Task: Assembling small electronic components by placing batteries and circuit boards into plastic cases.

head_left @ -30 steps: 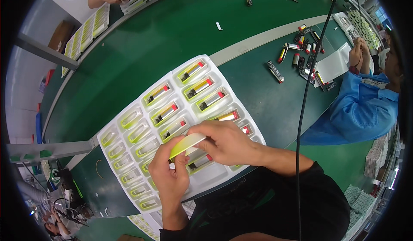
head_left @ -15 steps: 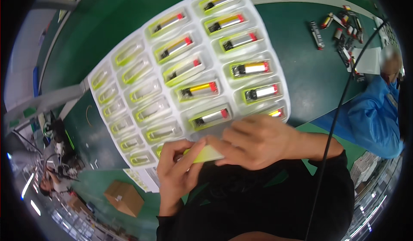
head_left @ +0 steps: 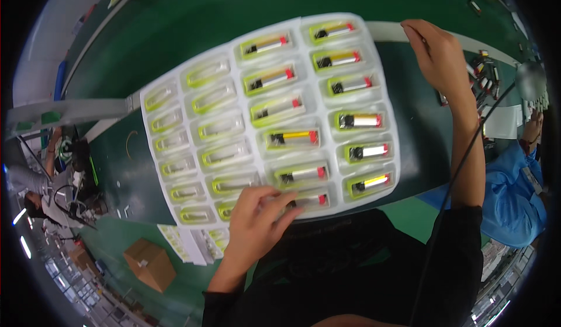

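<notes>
A white moulded tray [head_left: 385,195] with rows of yellow-green-lined pockets lies before me. Its right two columns hold silver or yellow battery-like cells [head_left: 359,120] with red and black ends, while the left columns hold none. My left hand [head_left: 257,219] is at the near edge, thumb and index finger apart beside the black end of a cell [head_left: 319,199] lying in a pocket. The fingers partly cover that pocket. Beyond the tray's right side, my right hand [head_left: 435,55] is raised over the bench, fingers bent and thumb apart, with nothing visible in it.
At the right, loose cells [head_left: 485,76] lie heaped near a white sheet [head_left: 501,122]. A person in a blue sleeve [head_left: 497,187] sits beside them. A pale rail [head_left: 385,31] runs behind the tray. A cardboard box [head_left: 149,264] stands on the floor at lower left.
My right hand has left the yellow-green piece held between both hands and swung up and right. My left hand has moved onto the near pocket, where a cell now lies. The view has shifted.
</notes>
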Motion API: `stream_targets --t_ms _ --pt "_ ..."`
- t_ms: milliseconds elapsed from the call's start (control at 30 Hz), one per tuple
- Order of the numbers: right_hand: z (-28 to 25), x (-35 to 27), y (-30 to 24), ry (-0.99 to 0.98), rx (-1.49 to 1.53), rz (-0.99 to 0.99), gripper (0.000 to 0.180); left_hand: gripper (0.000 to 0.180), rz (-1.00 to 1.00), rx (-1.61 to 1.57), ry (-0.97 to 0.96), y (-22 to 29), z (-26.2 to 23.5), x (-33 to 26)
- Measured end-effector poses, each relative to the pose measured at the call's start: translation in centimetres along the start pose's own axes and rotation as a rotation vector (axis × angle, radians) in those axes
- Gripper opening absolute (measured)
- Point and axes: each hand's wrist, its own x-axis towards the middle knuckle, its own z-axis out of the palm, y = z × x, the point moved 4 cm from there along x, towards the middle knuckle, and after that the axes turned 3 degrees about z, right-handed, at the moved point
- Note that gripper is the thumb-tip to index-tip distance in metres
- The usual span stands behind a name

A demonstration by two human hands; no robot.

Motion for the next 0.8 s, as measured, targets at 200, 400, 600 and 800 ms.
stream_targets --t_ms 200,400,600,800 --pt "2.8 7.8 15.1 0.127 -0.321 0.273 0.025 0.02 0.032 0.246 0.164 -3.6 -6.6 6.4" --pt "6.1 10.3 23.4 0.005 -0.138 0.35 0.054 0.035 0.174 0.565 0.078 -9.4 -6.4 14.3" --pt "5.6 11.1 21.8 -0.206 -0.112 0.41 0.036 0.038 0.059 0.392 -0.039 -10.4 -6.4 16.5" --pt "3.6 9.3 13.3 -0.069 0.561 0.464 0.038 0.036 0.156 0.256 0.09 -9.0 -9.0 15.8"
